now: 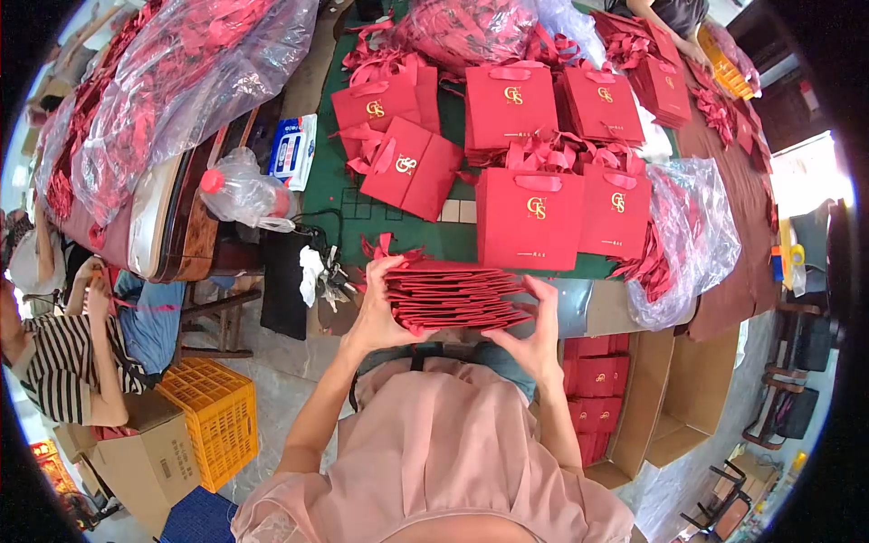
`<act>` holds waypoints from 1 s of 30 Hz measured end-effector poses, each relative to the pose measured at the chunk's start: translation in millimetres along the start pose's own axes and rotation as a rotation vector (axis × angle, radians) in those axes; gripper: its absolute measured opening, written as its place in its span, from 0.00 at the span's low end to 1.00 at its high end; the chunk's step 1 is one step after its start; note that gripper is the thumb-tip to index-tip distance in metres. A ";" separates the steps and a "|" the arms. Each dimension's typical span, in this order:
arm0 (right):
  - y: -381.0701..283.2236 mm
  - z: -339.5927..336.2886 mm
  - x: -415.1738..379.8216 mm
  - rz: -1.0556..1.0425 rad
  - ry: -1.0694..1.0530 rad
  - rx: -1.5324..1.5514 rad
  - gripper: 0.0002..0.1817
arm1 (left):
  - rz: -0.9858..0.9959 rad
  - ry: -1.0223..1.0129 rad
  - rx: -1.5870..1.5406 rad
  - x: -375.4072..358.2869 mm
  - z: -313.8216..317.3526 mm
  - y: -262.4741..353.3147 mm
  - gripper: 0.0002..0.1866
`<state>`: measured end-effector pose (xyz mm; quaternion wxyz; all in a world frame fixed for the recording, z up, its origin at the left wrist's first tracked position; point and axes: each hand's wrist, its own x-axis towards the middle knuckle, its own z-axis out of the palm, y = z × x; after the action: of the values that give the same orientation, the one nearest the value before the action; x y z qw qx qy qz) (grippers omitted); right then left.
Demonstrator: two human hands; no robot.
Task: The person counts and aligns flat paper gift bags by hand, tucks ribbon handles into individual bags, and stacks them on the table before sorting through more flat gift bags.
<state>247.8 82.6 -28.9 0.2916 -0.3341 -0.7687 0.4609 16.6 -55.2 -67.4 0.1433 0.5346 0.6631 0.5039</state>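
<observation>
Between my two hands is a thick stack of red paper gift bags (457, 299), seen edge-on at the near edge of the table. My left hand (376, 312) grips the stack's left end, fingers behind and thumb in front. The right end is held by my right hand (534, 335) in the same way. Red ribbon handles stick out at the stack's upper left. Just beyond lie piles of red gift bags with gold lettering, among them a front pile (529, 222), one beside it (614, 210) and a tilted pile (412, 169).
Clear plastic sacks of ribboned bags lie left (195, 81) and right (688, 235). A bottle in plastic (240, 185) and a wipes pack (291, 149) sit left. A carton (634, 416) holding red bags stands lower right. Left are an orange crate (213, 421) and a person in stripes (68, 362).
</observation>
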 end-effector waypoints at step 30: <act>52.1 34.3 -54.9 -0.243 0.289 -0.153 0.41 | -0.111 -0.135 -0.042 4.6 -25.0 18.3 0.48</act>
<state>267.9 40.4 -97.6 0.4260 -0.3226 -0.7864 0.3099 6.9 -65.7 -39.4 0.2265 0.5268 0.6698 0.4718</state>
